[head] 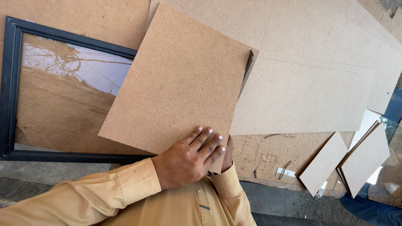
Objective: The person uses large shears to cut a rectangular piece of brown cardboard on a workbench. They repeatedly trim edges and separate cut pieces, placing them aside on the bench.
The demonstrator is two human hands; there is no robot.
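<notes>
My left hand [188, 159] lies flat, fingers together and stretched out, pressing down on the near corner of the brown board [178, 79]; it grips nothing. My right hand [227, 155] is mostly hidden behind that corner, so I cannot tell how open it is, though it touches the board's edge. The board runs up and away from my hands, long axis tilted slightly rightward. It is plain speckled fibreboard, rectangular, overlapping the black picture frame [9, 83] left of my hands on the desk [301, 83].
</notes>
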